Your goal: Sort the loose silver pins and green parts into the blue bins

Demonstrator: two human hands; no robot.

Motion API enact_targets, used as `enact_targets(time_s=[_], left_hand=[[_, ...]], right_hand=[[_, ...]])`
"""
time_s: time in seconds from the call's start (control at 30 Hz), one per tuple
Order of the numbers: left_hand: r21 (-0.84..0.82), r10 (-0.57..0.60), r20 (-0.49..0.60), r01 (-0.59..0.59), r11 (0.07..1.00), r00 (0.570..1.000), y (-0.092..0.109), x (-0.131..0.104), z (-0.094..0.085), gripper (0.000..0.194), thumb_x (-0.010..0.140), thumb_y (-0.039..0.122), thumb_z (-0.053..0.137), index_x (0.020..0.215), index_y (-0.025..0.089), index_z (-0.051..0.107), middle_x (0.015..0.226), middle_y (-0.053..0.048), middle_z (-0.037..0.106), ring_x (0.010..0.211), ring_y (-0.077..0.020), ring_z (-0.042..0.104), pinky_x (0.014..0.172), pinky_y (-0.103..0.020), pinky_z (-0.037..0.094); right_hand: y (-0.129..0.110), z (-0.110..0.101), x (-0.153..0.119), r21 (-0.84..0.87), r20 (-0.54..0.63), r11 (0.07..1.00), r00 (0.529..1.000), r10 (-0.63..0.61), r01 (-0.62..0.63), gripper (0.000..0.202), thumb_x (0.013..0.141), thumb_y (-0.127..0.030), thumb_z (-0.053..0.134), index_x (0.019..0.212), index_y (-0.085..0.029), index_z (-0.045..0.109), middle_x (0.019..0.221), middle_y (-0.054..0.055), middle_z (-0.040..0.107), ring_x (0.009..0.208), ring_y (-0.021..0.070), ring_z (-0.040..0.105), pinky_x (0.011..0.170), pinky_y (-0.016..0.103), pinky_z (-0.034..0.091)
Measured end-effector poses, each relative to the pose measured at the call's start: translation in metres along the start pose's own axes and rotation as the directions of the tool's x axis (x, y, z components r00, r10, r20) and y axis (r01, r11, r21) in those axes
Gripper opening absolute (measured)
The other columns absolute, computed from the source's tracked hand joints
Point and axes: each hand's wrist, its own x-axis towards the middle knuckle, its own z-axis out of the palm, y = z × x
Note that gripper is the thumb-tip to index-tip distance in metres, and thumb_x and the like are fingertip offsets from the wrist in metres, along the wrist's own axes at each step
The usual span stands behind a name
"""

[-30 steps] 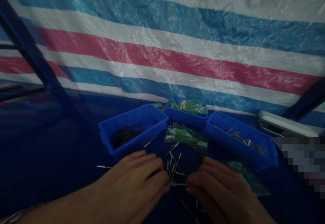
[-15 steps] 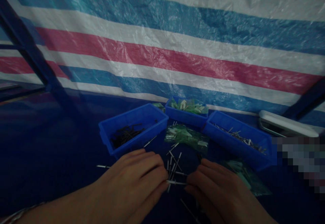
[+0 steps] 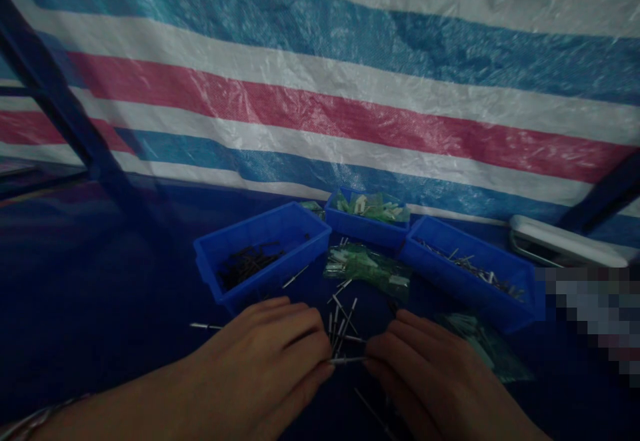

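while barely anything's shifted over the last second, the left hand [image 3: 265,361] and right hand [image 3: 430,377] have crept a touch closer low in the frame, fingers of both pinching one thin metal pin [image 3: 346,360] between them, over the loose pins [image 3: 343,324] on the bench [image 3: 100,294] below the blue bins [image 3: 260,254].

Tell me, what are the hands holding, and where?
A thin metal pin, held level by its two ends between the left hand and right hand.
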Motion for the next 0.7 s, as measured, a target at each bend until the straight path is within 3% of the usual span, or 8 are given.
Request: enact_targets(time_s=[0.17, 0.4, 0.7], left_hand=[[-0.008, 0.009, 0.018, -0.009, 1.000, 1.000, -0.001, -0.006, 0.006, 0.031, 0.120, 0.011, 0.052, 0.101, 0.024, 0.071, 0.092, 0.004, 0.081, 0.083, -0.0149, 0.080, 0.086, -0.028, 0.063], [0.020, 0.042, 0.007, -0.042, 0.999, 0.999, 0.002, -0.004, 0.008, 0.039, 0.124, 0.013, 0.041, 0.101, 0.024, 0.071, 0.089, 0.004, 0.079, 0.084, -0.0165, 0.080, 0.085, -0.032, 0.062], [-0.015, 0.015, 0.039, -0.014, 1.000, 0.999, -0.003, -0.011, 0.010, 0.037, 0.121, 0.011, 0.043, 0.099, 0.025, 0.068, 0.091, 0.004, 0.078, 0.080, -0.0162, 0.077, 0.081, -0.031, 0.061]], right_hand=[[0.003, 0.002, -0.001, 0.006, 0.033, 1.000, 0.999, -0.004, 0.004, 0.027, 0.099, 0.001, 0.065, 0.097, -0.025, 0.069, 0.091, -0.001, 0.081, 0.086, 0.0172, 0.081, 0.085, 0.026, 0.064], [0.006, 0.007, -0.006, 0.022, 0.065, 0.999, 0.998, -0.026, 0.024, 0.033, 0.094, 0.006, 0.062, 0.101, -0.025, 0.069, 0.095, -0.001, 0.082, 0.089, 0.0171, 0.081, 0.088, 0.025, 0.063], [0.007, 0.006, -0.007, 0.007, 0.082, 1.000, 0.996, -0.031, 0.030, 0.034, 0.094, 0.007, 0.061, 0.103, -0.025, 0.070, 0.098, -0.001, 0.083, 0.092, 0.0178, 0.082, 0.092, 0.027, 0.065]])
